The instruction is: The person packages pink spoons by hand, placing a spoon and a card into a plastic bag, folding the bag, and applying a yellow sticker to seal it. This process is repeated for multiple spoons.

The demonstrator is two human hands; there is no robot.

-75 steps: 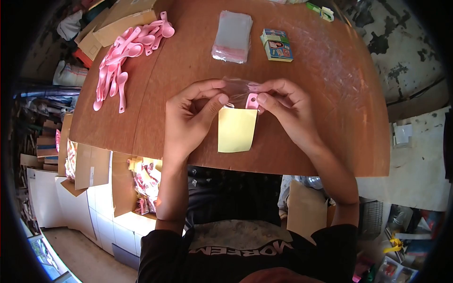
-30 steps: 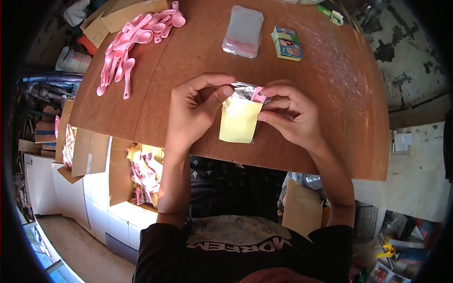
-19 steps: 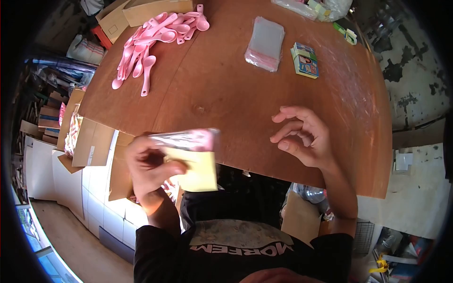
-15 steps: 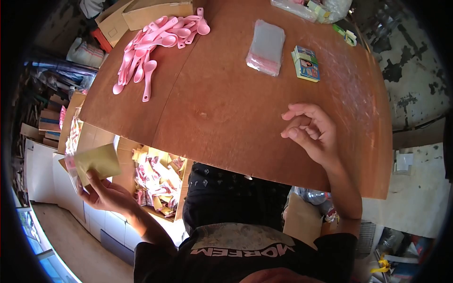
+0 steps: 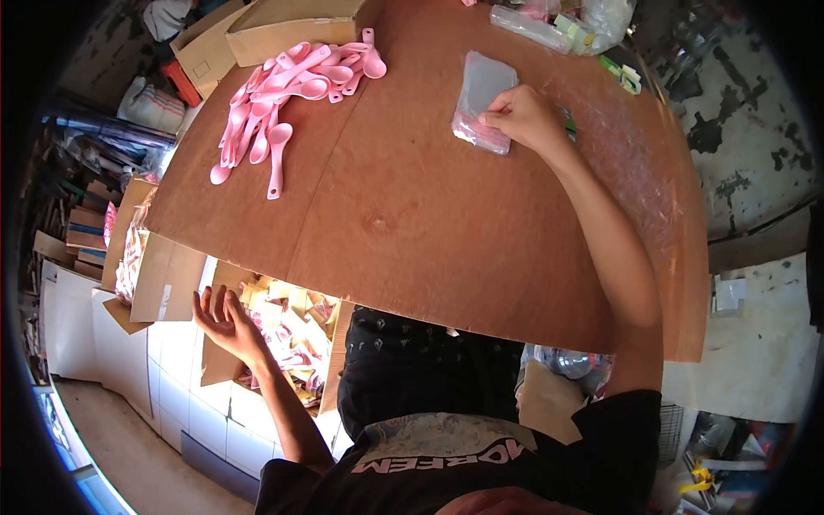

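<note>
My right hand (image 5: 525, 118) reaches over the table to a stack of clear plastic bags (image 5: 487, 79). Its thumb and fingers are pinched at the stack's lower right edge, on the bag there. A stack of printed cards (image 5: 570, 125) lies mostly hidden behind that hand. My left hand (image 5: 227, 328) is off the table's front left edge, open and holding nothing, fingers spread. Just right of it and below is an open cardboard box (image 5: 221, 367) full of packets (image 5: 287, 330). A pile of pink plastic spoons (image 5: 275, 90) lies on the table's far left.
The brown wooden table (image 5: 403, 197) spans the middle. Cardboard boxes (image 5: 296, 26) stand behind the spoons. At the back right are plastic-wrapped packs (image 5: 536, 30) and a green-and-white object (image 5: 622, 75). Another box of packets (image 5: 133, 249) is at left.
The card-like packet has left my left hand, which is now open. My right hand has moved forward from the table's near right to the plastic bags and closed there.
</note>
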